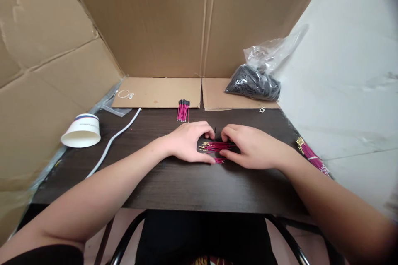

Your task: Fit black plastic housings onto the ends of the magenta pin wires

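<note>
Between my hands lies a loose bunch of magenta wires (214, 147) with gold-coloured tips pointing left. A few more short magenta wires (220, 160) lie just in front, by my left thumb. My left hand (191, 143) curves around the left side of the bunch, thumb and fingers apart. On the other side my right hand (245, 145) arches over the right ends of the wires, its thumb and fingertips apart and close to them. A small black piece (215, 130) lies between the fingertips of both hands. Whether either palm covers more wires is hidden.
Magenta wires with black ends (183, 111) lie farther back. A clear bag of black pieces (253, 83) sits on cardboard at back right. A tied magenta bundle (312, 157) lies at the right edge. Left are a tipped paper cup (81, 132) and a white cable (113, 138).
</note>
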`<action>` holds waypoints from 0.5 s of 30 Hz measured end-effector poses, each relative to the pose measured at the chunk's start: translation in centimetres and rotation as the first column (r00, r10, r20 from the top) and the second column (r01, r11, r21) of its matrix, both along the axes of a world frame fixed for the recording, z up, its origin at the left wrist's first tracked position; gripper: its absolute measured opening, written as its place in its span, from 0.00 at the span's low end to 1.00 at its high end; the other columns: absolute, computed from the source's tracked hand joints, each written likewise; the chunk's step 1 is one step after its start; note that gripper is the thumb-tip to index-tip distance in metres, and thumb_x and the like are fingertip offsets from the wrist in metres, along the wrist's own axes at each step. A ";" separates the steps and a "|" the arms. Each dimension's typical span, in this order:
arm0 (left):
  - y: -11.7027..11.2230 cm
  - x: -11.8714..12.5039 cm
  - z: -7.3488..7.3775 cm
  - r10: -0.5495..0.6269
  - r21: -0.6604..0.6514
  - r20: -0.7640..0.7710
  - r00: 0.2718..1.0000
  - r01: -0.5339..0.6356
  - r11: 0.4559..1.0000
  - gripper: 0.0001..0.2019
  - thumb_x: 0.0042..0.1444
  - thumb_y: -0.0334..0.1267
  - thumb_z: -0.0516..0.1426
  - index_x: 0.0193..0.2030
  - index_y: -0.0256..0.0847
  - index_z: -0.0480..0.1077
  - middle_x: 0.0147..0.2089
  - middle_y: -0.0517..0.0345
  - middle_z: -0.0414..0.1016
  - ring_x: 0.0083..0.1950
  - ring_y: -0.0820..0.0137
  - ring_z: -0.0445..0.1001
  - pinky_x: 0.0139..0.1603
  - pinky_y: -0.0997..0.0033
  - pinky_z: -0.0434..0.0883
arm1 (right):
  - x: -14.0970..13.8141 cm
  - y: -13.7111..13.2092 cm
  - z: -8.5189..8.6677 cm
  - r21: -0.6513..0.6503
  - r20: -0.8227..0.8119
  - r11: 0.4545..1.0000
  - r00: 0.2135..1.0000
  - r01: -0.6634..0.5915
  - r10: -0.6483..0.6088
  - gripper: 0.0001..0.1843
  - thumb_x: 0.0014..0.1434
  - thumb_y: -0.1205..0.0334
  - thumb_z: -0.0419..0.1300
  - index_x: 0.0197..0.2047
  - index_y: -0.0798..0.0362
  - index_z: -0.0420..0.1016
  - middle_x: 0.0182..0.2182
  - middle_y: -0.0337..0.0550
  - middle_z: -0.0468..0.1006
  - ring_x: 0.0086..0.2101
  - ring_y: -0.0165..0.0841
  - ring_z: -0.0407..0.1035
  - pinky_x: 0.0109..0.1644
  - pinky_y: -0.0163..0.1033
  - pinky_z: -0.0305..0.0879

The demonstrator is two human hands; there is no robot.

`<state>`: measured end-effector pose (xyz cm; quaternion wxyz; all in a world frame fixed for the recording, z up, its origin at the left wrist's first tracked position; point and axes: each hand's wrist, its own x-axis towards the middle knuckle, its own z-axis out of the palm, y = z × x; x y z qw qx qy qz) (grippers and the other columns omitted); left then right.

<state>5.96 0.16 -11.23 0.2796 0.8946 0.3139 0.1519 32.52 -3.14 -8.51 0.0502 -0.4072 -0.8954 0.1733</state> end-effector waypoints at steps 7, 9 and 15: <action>-0.1 0.0 -0.1 -0.017 0.031 -0.031 0.999 0.018 0.999 0.21 0.55 0.52 0.74 0.47 0.44 0.77 0.48 0.54 0.81 0.46 0.60 0.79 0.47 0.61 0.74 | -0.1 0.1 -0.3 -0.005 0.084 1.000 0.996 -0.001 0.001 0.26 0.62 0.36 0.73 0.42 0.49 0.72 0.36 0.47 0.80 0.32 0.40 0.72 0.34 0.43 0.56; -0.2 0.2 -0.3 -0.007 0.022 -0.006 1.000 0.007 1.000 0.15 0.57 0.49 0.73 0.44 0.44 0.78 0.46 0.55 0.81 0.45 0.61 0.80 0.46 0.61 0.74 | -0.3 0.0 -0.4 -0.024 0.060 0.999 0.998 -0.024 0.026 0.26 0.62 0.38 0.74 0.41 0.49 0.71 0.37 0.47 0.80 0.32 0.39 0.72 0.34 0.42 0.57; -0.5 0.6 -0.9 -0.017 0.006 0.042 0.999 0.017 1.000 0.08 0.62 0.45 0.70 0.39 0.44 0.80 0.41 0.56 0.81 0.41 0.64 0.79 0.43 0.62 0.73 | 0.2 0.6 0.1 -0.088 -0.040 0.990 0.993 -0.112 0.109 0.15 0.67 0.49 0.71 0.39 0.50 0.73 0.35 0.42 0.79 0.32 0.35 0.69 0.35 0.41 0.58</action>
